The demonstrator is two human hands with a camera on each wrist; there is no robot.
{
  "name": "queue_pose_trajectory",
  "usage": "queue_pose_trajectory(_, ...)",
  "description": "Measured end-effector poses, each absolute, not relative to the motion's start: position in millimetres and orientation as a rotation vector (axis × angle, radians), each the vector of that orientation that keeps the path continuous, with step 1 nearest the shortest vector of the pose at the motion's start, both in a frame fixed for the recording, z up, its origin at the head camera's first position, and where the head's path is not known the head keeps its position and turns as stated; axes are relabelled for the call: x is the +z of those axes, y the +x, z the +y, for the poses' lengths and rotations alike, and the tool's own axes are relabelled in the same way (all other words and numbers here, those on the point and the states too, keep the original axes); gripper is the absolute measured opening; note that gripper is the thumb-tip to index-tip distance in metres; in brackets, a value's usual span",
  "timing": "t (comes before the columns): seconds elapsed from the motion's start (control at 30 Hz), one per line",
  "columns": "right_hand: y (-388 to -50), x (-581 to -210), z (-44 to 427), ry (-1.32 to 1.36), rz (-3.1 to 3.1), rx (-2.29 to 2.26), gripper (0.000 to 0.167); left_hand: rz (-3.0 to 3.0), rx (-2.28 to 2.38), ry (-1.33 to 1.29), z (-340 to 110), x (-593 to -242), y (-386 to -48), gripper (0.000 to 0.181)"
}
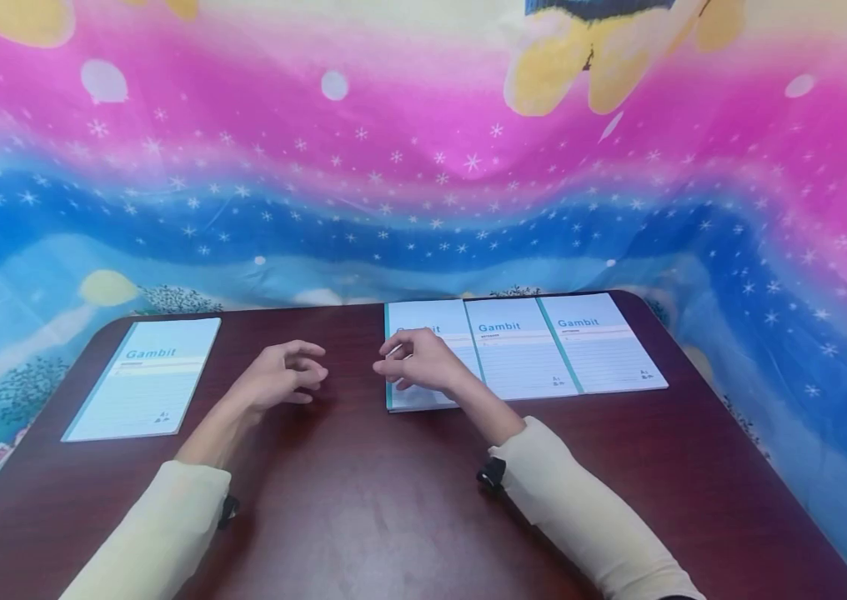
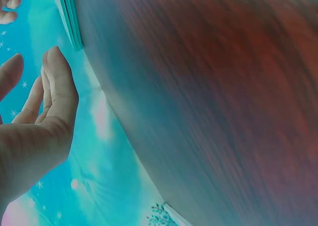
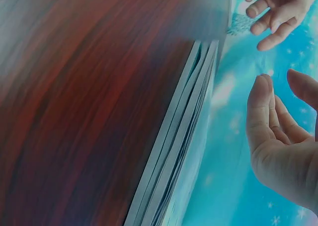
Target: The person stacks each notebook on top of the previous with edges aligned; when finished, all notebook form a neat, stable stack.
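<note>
Both hands hover over the table with fingers loosely bent and nothing held. In the head view my left hand [image 1: 277, 377] is between a single white "Gambit" notebook [image 1: 140, 385] on the left and the notebooks on the right. My right hand [image 1: 427, 360] hangs over the leftmost right-hand notebook [image 1: 434, 312], partly covering it. Beside that lie a middle notebook [image 1: 524, 362] and a right notebook [image 1: 607, 350], edges meeting. The right wrist view shows a gap between the right hand [image 3: 283, 141] and the layered notebook edges [image 3: 174, 146].
The dark reddish-brown wooden table [image 1: 363, 500] has rounded far corners. Behind it hangs a pink and blue cloth [image 1: 423, 183] printed with snowflakes, close against the far edge. Black bands [image 1: 492, 473] sit at both sleeves.
</note>
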State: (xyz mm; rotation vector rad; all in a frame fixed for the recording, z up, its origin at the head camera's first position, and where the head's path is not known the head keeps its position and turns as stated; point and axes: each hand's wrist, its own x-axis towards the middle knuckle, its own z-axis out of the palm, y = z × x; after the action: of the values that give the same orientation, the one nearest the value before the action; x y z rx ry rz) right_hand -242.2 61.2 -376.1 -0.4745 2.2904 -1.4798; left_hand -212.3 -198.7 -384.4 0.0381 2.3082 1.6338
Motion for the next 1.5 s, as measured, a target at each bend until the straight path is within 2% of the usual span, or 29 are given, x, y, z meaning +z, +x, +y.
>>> queue_pose_trajectory(0.83,-227.5,-395.6,-10.7,-0.401,1.990,-1.667,0.039,2.400,1.577,-0.098,-288.6,-386.1,-185.7,0.059)
queue_pose_trajectory(1.2,-216.6,-409.4,-50.1,-0.314,1.842,-1.717,0.035,2.467,1.475,-0.224,-349.4,-389.2,-167.5,0.069)
queue_pose_trajectory(1.5,-210.1,-417.5,-78.4,-0.234,1.783,-1.724,0.026,2.507,1.435,-0.314,-385.0,-390.8,-154.1,0.068)
